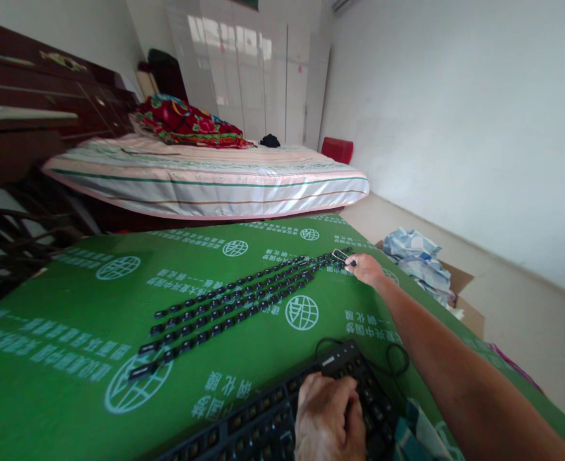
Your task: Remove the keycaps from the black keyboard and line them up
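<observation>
Several rows of black keycaps [234,304] lie in long lines across a green printed table cover [95,320]. My right hand [365,267] reaches out to the far end of the rows, fingers pinched on a small wire keycap puller [343,256]. My left hand [329,419] rests closed on a black keyboard [273,416] at the near edge, pressing down on its keys. The keyboard's cable [398,358] curls beside it.
A bed [205,179] with a striped mattress and a red blanket [186,125] stands behind the table. An open cardboard box [460,288] with crumpled paper sits on the floor at right. Dark wooden furniture [32,109] is at left, white wardrobes [258,70] at back.
</observation>
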A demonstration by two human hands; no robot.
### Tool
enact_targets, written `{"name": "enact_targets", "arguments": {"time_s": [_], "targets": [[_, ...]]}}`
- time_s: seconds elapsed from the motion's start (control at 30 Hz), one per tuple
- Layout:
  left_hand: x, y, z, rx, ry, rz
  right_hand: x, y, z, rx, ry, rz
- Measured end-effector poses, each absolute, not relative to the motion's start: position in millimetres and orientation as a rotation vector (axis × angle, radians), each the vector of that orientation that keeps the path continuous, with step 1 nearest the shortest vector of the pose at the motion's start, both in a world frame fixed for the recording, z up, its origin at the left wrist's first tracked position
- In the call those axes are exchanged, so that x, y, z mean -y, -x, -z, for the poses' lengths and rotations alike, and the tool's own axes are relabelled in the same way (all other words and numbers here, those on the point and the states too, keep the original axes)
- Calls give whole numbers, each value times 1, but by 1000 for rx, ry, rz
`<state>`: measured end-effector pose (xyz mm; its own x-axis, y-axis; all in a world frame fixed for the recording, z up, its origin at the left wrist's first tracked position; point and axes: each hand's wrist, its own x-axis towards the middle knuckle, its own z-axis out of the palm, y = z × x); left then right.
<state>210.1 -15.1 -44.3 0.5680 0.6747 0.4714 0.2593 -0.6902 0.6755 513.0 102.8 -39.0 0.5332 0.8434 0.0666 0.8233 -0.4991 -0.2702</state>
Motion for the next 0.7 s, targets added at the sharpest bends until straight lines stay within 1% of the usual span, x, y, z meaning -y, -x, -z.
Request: {"name": "enact_targets", "arguments": {"time_s": [0.17, 0.3, 0.37, 0.53, 0.6, 0.7], "targets": [[15, -210, 45, -731, -2246, -996, -99, -508, 35, 1357, 2501, -55], [14, -208, 39, -711, -2251, -966, -87, -501, 25, 1272, 2511, 48], [14, -207, 32, -713, -2257, -937, -75, -496, 18, 1227, 2527, 108], [16, -209, 22, -805, -2155, -1000, -28, -474, -5, 1142, 2559, 259], [15, -210, 22, -810, -2128, -1016, -4, -458, -13, 1107, 2465, 315], [14, -211, 25, -828, -2073, -1053, 31, -426, -21, 1065, 2178, 163]]}}
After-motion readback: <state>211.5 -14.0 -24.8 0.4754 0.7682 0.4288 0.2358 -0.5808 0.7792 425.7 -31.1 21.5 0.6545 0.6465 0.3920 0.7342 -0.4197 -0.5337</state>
